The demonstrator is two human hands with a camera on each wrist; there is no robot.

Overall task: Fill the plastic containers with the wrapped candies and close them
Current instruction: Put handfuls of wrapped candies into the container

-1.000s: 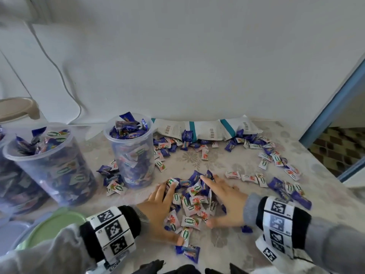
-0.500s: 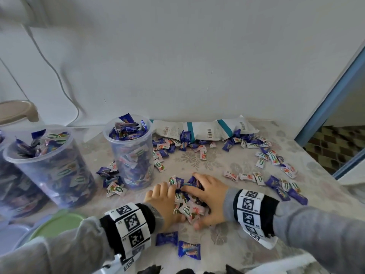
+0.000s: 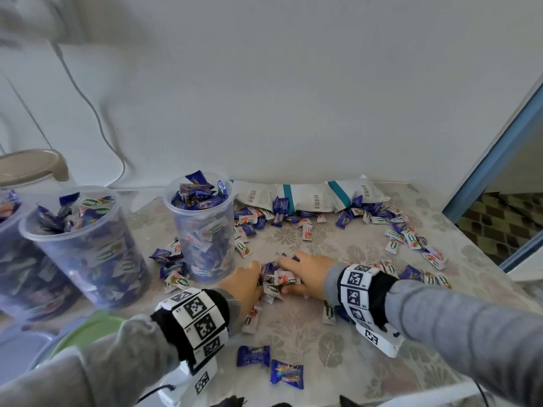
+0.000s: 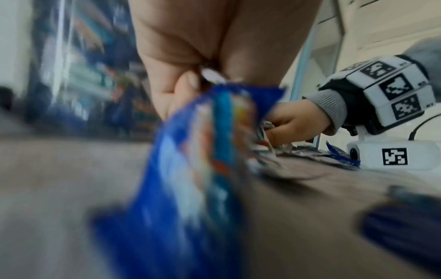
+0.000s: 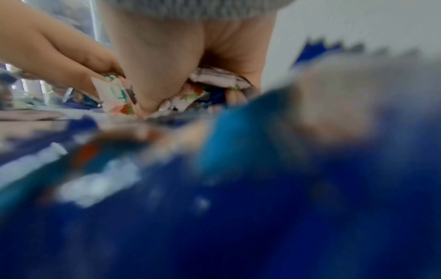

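Both hands meet at the middle of the table (image 3: pixel 367 251), cupped around one small heap of wrapped candies (image 3: pixel 277 279). The left hand (image 3: pixel 245 284) closes on the heap from the left with curled fingers, and the right hand (image 3: pixel 305 273) clasps it from the right, thumb tucked under and fingers bent over the top; the right wrist view shows white wrappers bunched in its palm. The candies are small pillow packs with crimped ends, some deep blue with a bright picture, others white with a green oval logo and red fruit. More lie scattered in an arc toward the far right, and two blue ones (image 3: pixel 269 365) sit near the front edge. Just left of the hands stands a clear plastic container (image 3: pixel 202 227), lidless and heaped above its rim; a second full container (image 3: pixel 85 248) stands farther left. Empty white bags (image 3: pixel 311 195) lie along the far wall.
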